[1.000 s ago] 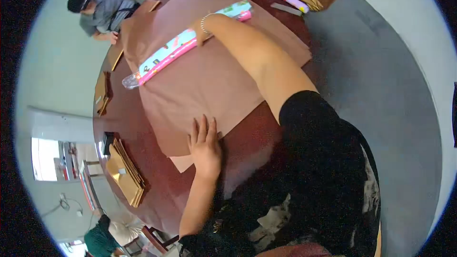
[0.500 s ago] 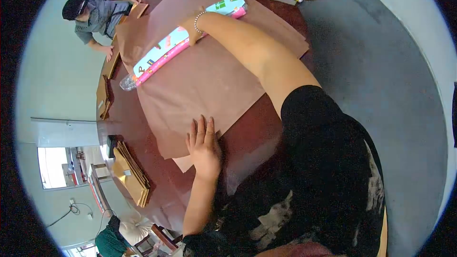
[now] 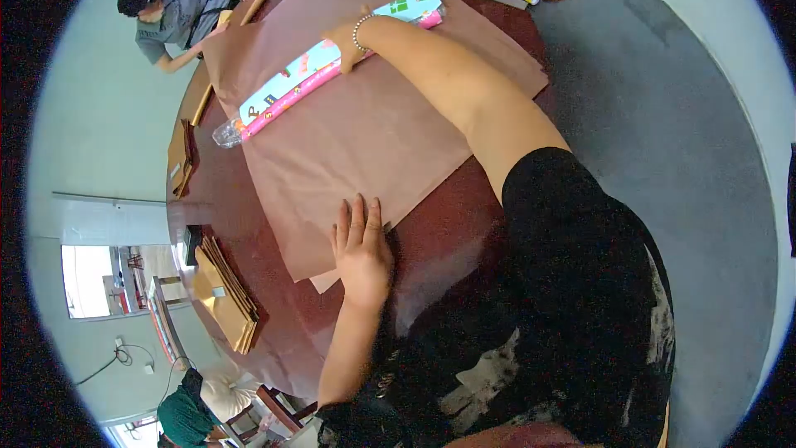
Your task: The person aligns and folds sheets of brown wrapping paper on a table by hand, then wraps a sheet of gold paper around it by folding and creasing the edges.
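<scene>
One dark red counter (image 3: 452,207) is carrying brown paper (image 3: 381,129), across which patterned rolls (image 3: 290,85) are lying, while our left hand (image 3: 363,261) is resting palm-down, fingers straight, apparently keeping the sheets flat, and our right hand's (image 3: 344,41) fingers are gripping the rolls, seemingly steadying them.
</scene>
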`<control>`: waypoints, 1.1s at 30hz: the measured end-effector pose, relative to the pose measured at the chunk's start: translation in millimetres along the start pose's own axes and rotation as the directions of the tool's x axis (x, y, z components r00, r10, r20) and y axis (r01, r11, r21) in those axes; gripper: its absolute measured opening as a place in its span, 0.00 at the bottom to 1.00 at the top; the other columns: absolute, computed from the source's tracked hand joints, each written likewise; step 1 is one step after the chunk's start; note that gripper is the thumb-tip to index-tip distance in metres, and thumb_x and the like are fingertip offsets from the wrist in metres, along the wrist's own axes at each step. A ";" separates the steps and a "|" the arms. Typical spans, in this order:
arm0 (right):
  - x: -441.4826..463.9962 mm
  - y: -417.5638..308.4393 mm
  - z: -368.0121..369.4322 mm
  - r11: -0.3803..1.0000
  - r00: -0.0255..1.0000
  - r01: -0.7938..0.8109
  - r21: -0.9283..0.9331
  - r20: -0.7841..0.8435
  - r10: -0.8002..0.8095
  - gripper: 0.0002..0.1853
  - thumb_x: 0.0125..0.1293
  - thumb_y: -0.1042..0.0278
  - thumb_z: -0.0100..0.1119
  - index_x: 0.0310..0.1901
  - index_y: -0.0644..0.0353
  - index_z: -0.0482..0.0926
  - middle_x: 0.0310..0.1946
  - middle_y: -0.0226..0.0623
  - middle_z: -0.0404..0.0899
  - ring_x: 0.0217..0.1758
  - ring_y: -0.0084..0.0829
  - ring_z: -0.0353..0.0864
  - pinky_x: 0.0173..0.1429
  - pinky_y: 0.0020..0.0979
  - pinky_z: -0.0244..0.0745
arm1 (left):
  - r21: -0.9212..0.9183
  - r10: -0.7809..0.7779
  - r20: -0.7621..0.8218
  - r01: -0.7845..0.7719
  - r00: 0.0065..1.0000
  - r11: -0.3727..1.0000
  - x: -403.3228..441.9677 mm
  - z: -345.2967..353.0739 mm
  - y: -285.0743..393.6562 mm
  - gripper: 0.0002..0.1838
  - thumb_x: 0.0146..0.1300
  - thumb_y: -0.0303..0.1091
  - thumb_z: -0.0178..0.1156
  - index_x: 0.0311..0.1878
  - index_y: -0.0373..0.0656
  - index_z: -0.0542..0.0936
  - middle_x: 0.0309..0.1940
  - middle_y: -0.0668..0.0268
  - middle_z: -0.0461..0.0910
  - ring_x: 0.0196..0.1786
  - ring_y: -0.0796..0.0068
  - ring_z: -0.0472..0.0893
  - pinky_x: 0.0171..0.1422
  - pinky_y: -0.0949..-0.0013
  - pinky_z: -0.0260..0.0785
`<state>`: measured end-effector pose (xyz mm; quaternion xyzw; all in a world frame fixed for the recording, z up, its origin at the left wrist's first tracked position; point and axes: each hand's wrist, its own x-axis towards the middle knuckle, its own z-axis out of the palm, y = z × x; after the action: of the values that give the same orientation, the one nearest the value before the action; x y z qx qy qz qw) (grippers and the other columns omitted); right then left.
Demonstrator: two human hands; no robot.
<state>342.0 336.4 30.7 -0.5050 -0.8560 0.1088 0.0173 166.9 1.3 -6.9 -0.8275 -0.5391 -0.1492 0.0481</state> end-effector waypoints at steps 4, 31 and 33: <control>4.9 2.4 6.7 1.000 1.000 0.016 0.000 -0.018 -0.016 0.52 0.37 0.47 0.71 0.69 0.48 0.62 0.66 0.41 0.67 0.70 0.42 0.64 0.67 0.68 0.49 | -0.010 0.011 0.004 -0.011 1.000 1.000 -1.2 -0.7 0.0 0.22 0.63 0.30 0.57 0.61 0.46 0.75 0.62 0.53 0.72 0.66 0.43 0.68 0.63 0.40 0.62; -176.6 -175.1 88.9 0.766 0.769 0.635 -0.096 -0.007 -0.639 0.29 0.70 0.49 0.46 0.71 0.45 0.61 0.74 0.46 0.50 0.77 0.49 0.47 0.74 0.57 0.45 | -0.043 -0.240 0.073 0.244 0.968 0.969 -58.9 -34.0 -6.9 0.24 0.60 0.44 0.57 0.51 0.32 0.75 0.53 0.48 0.74 0.60 0.51 0.71 0.61 0.48 0.66; -178.4 -176.5 91.8 0.743 0.762 0.626 -0.236 -0.018 -0.648 0.29 0.70 0.48 0.45 0.71 0.44 0.61 0.74 0.45 0.51 0.77 0.50 0.46 0.73 0.57 0.45 | -0.088 -0.260 0.139 0.274 0.955 0.958 -50.4 -49.2 -16.5 0.19 0.59 0.40 0.59 0.46 0.32 0.77 0.48 0.48 0.77 0.55 0.51 0.76 0.61 0.54 0.68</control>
<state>264.6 83.7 -8.6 -0.1856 -0.9815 -0.0222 0.0409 123.5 -48.0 23.4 -0.7561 -0.6394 -0.1303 -0.0506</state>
